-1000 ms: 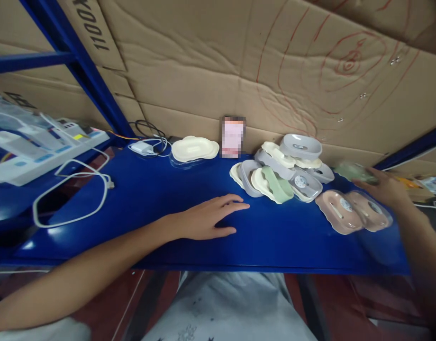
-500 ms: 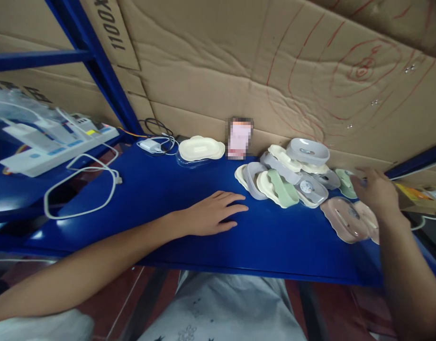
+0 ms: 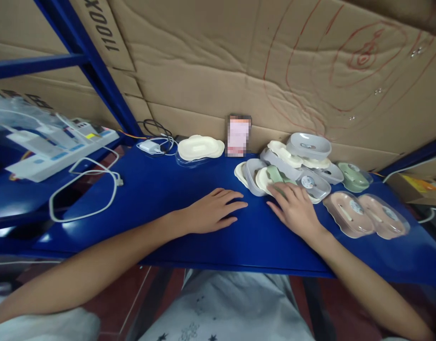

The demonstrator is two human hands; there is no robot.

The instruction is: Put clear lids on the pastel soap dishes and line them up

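From my feed, the shelf (image 3: 150, 199) runs left to right with the cardboard wall (image 3: 218, 80) behind it. My left hand (image 3: 211, 215) lies flat near the middle front; my right hand (image 3: 294, 208) is just right of it, fingertips touching the nearest dish (image 3: 275, 176) in the heap of soap dishes (image 3: 296, 163) behind. Right of the heap lie two dishes side by side (image 3: 367, 220). A lone dish (image 3: 200, 148) sits at the back, left of a small card (image 3: 238, 136) (leaning on the wall). A looped cable (image 3: 83, 194) lies far left, the power strip (image 3: 58, 151) beyond it.
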